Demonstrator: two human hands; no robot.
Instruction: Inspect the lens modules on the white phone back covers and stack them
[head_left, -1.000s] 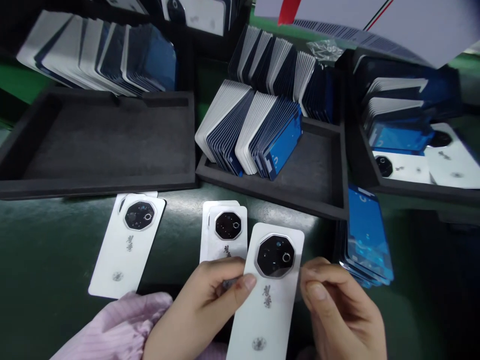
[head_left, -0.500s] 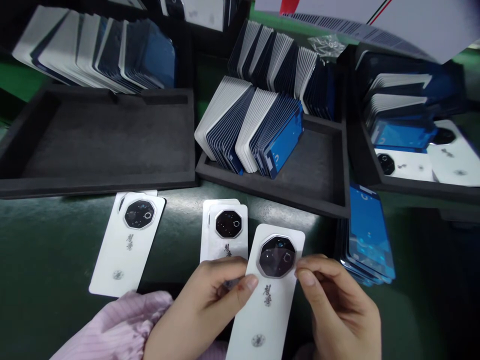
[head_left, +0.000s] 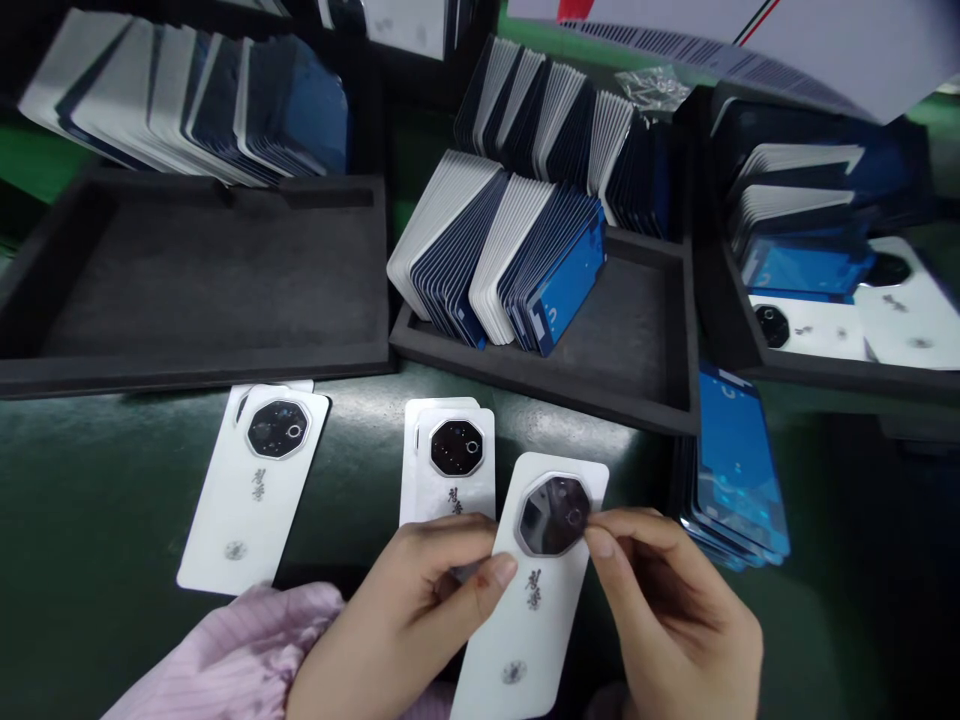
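My left hand [head_left: 420,600] grips the left edge of a white phone back cover [head_left: 525,620], thumb on top. The cover carries a dark octagonal camera lens [head_left: 554,513], printed characters and a round mark. My right hand [head_left: 667,590] has thumb and forefinger pinched together at the lens's right edge; anything between the fingertips is too small to make out. A greyish sheen lies over the lens. Just left of the held piece, partly behind my left hand, lie overlapping white back covers [head_left: 457,475]. Further left, another back cover [head_left: 251,520] rests on a second one.
Behind stand a black foam tray [head_left: 225,290] and a middle tray [head_left: 622,330], with rows of back covers [head_left: 487,240] leaning upright. At right are a tray [head_left: 840,370] of covers and a blue-faced stack [head_left: 739,460]. A printed white sheet [head_left: 750,50] hangs at the top.
My right fingertips have shifted slightly left, onto the edge of the lens. The held cover has dropped a little, and the sheen on its lens looks different.
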